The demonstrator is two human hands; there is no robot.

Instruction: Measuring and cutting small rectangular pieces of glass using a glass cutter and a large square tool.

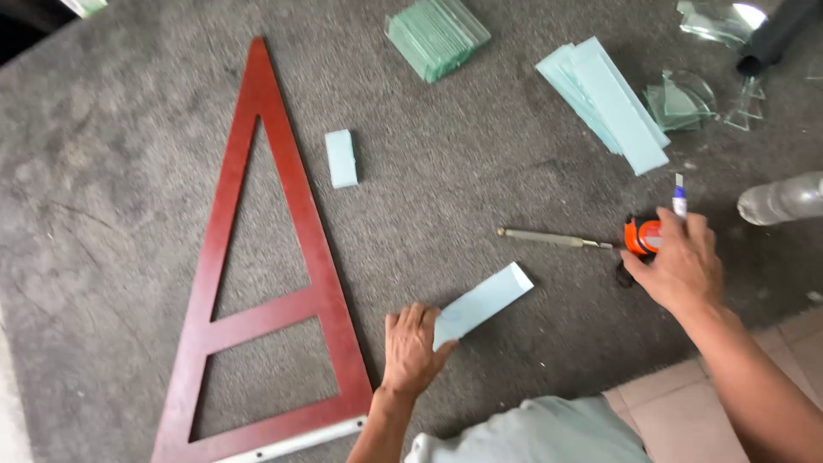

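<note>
My left hand (413, 351) presses flat on the near end of a pale green glass strip (487, 300) that lies slanted on the grey carpeted table. My right hand (679, 264) is closed around an orange tape measure (642, 236) and also holds a blue and white marker (679, 195) that sticks up above the fingers. A slim metal glass cutter (553, 238) lies on the carpet just left of the tape measure, apart from both hands.
A large red wooden triangle square (283, 257) lies at left. A small glass piece (341, 159) sits beside it. Stacks of glass strips (435, 34) (610, 101), curved glass offcuts (681, 101), a clear bottle (784, 197) and a dark tube (776, 34) line the far and right side.
</note>
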